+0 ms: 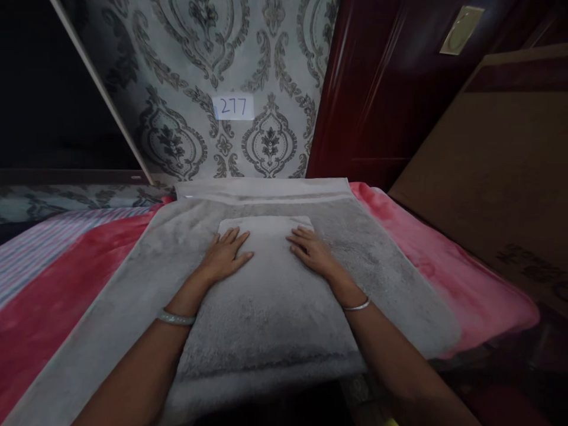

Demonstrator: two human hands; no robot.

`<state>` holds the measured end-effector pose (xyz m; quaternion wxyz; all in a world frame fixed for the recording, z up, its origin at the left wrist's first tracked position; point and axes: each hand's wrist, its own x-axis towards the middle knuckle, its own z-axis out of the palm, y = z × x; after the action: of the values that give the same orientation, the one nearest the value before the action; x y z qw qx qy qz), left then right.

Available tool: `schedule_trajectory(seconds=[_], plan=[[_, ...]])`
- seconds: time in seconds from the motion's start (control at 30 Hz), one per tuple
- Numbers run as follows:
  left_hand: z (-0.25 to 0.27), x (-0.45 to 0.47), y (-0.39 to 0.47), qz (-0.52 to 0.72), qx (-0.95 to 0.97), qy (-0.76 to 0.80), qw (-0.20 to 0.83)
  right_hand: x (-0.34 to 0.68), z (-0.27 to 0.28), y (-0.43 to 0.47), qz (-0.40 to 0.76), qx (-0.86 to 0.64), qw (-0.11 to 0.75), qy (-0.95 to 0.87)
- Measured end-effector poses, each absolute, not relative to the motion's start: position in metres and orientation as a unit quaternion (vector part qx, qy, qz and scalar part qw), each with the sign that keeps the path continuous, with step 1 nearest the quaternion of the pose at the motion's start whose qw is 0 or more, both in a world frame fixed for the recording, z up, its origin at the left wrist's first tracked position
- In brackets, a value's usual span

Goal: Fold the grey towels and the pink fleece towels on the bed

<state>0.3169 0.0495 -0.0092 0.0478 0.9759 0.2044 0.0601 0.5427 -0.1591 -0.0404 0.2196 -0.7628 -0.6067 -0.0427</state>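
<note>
A narrow grey fleecy cloth, paler at its far end, lies flat in the middle of the view. My left hand rests palm down on its left edge near the far end, fingers spread. Opposite it, on the right edge, my right hand lies with its fingers stretched out. Neither hand grips anything. Beneath is a larger grey towel with a woven band near its far edge. Whether the two grey layers are separate pieces, I cannot tell.
Pink-red cloth spreads under the towel on both sides, with striped cloth at far left. A patterned wall bears a "277" label. A dark screen stands left; a cardboard box and dark red door are right.
</note>
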Motion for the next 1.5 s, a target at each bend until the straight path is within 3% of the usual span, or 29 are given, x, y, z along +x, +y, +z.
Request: schedule_trajectory(seconds=[0.2, 0.57, 0.7, 0.87, 1.03, 1.13, 1.33, 1.5], plan=[[-0.011, 0.315, 0.06, 0.051, 0.973, 0.215, 0.065, 0.539, -0.036, -0.165, -0.031, -0.741, 0.198, -0.641], [-0.014, 0.313, 0.065, 0.061, 0.975, 0.203, 0.07, 0.554, -0.046, -0.165, -0.032, -0.698, 0.351, -0.624], [-0.007, 0.31, 0.057, 0.1, 0.978, 0.179, 0.03, 0.55, -0.041, -0.168, 0.0, -0.674, 0.309, -0.671], [-0.009, 0.311, 0.056, 0.046, 0.984, 0.159, 0.062, 0.551, -0.041, -0.165, 0.003, -0.711, 0.322, -0.625], [-0.013, 0.312, 0.063, 0.138, 0.973, 0.184, 0.035, 0.557, -0.038, -0.157, 0.009, -0.799, 0.211, -0.563], [-0.016, 0.313, 0.069, 0.091, 0.972, 0.207, 0.064, 0.558, -0.037, -0.153, 0.051, -0.823, 0.171, -0.539], [-0.019, 0.312, 0.073, 0.062, 0.97, 0.212, 0.101, 0.558, -0.043, -0.15, 0.038, -0.833, 0.166, -0.527], [-0.014, 0.313, 0.078, 0.133, 0.965, 0.211, 0.079, 0.566, -0.047, -0.148, 0.016, -0.826, 0.203, -0.526]])
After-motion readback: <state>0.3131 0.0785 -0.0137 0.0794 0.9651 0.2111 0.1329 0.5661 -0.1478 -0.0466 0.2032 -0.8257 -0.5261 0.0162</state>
